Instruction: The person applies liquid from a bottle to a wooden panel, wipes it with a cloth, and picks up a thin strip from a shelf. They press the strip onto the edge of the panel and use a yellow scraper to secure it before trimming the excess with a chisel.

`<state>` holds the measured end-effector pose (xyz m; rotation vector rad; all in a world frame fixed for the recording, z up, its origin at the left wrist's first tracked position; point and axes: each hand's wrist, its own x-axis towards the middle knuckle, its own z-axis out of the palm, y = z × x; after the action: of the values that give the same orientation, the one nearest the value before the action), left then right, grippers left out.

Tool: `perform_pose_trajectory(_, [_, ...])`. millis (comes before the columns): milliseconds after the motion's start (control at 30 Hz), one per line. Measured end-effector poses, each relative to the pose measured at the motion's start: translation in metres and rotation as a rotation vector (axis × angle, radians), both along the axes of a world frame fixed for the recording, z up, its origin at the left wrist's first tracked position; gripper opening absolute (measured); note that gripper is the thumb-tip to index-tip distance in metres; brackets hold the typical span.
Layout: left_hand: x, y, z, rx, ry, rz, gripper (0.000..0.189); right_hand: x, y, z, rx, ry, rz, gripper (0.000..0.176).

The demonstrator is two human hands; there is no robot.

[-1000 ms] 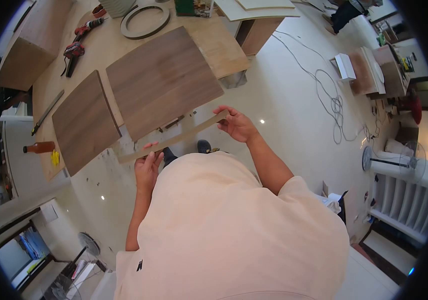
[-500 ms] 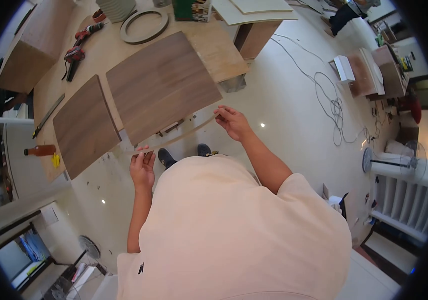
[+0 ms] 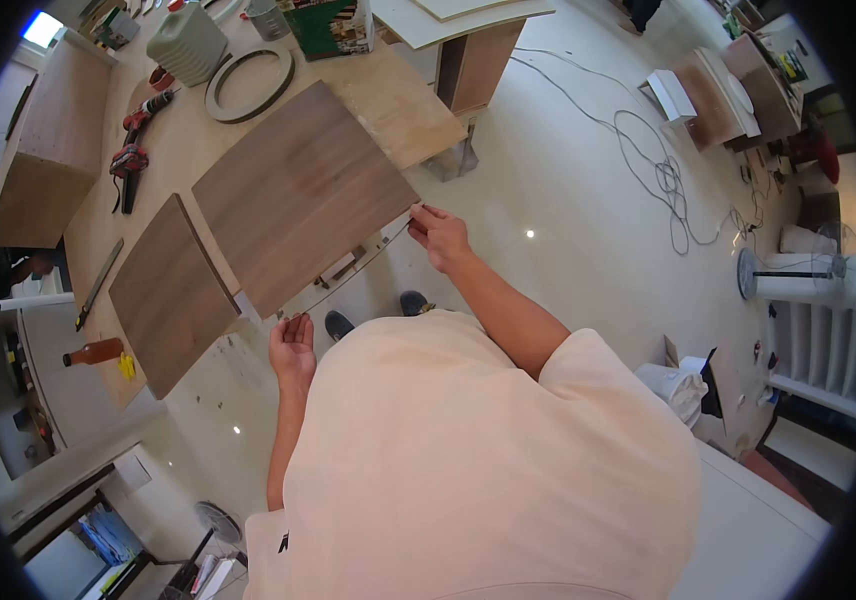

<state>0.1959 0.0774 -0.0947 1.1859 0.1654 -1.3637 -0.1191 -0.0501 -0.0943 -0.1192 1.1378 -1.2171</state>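
Note:
A thin edge banding strip (image 3: 356, 279) stretches between my hands, seen nearly edge-on along the near side of the larger wood-grain board (image 3: 303, 185). My right hand (image 3: 438, 236) pinches one end close against that board's right corner. With its palm turned up, my left hand (image 3: 293, 345) has its fingertips at the strip's other end, just off the board's near-left corner. To the left lies a smaller wood-grain board (image 3: 176, 290), a narrow gap away from the larger one.
The workbench (image 3: 403, 110) also carries a red cordless drill (image 3: 130, 155), a grey ring (image 3: 248, 85), a jug (image 3: 188, 45), a hand saw (image 3: 100, 285) and a reddish-brown bottle (image 3: 94, 352). A cable (image 3: 668, 185) lies coiled on the floor at right. Another person's hand shows at far left.
My right hand has moved left and in to the larger board's corner, bringing the strip closer to the board's edge. The strip now looks straighter and thinner. The camera view has shifted.

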Motion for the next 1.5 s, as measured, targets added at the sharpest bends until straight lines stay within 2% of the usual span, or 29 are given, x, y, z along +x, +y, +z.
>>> perform_pose_trajectory(100, [-0.001, -0.002, 0.001, 0.024, -0.038, 0.011, 0.015, 0.002, -0.004, 0.000, -0.001, -0.007, -0.056, 0.024])
perform_pose_trajectory(200, [0.011, 0.001, -0.025, -0.034, 0.040, -0.017, 0.015, 0.000, -0.005, -0.031, -0.095, -0.003, -0.044, 0.024])
perform_pose_trajectory(333, [0.002, -0.001, -0.014, -0.016, -0.041, 0.039, 0.014, -0.004, -0.005, -0.037, -0.032, 0.021, -0.051, 0.021])
perform_pose_trajectory(533, [0.006, 0.002, -0.011, -0.008, -0.051, 0.096, 0.012, 0.000, -0.002, -0.030, -0.032, 0.022, -0.050, 0.019])
perform_pose_trajectory(600, [0.009, 0.001, -0.016, -0.008, -0.025, 0.099, 0.013, 0.003, -0.003, -0.033, -0.027, 0.001, -0.085, 0.027])
perform_pose_trajectory(700, [0.015, -0.003, -0.018, 0.018, -0.006, 0.115, 0.016, 0.011, -0.004, -0.024, -0.017, 0.016, -0.090, 0.027])
perform_pose_trajectory(1033, [0.018, -0.007, -0.008, 0.013, -0.096, 0.017, 0.022, 0.020, -0.005, -0.013, -0.004, 0.034, -0.150, 0.024])
perform_pose_trajectory(1333, [0.021, -0.005, -0.005, 0.028, -0.091, -0.021, 0.020, 0.020, -0.005, -0.013, -0.027, 0.019, -0.162, 0.015])
perform_pose_trajectory(1500, [0.022, -0.006, -0.003, 0.027, -0.120, -0.022, 0.020, 0.022, -0.006, -0.008, -0.026, -0.007, -0.180, 0.017])
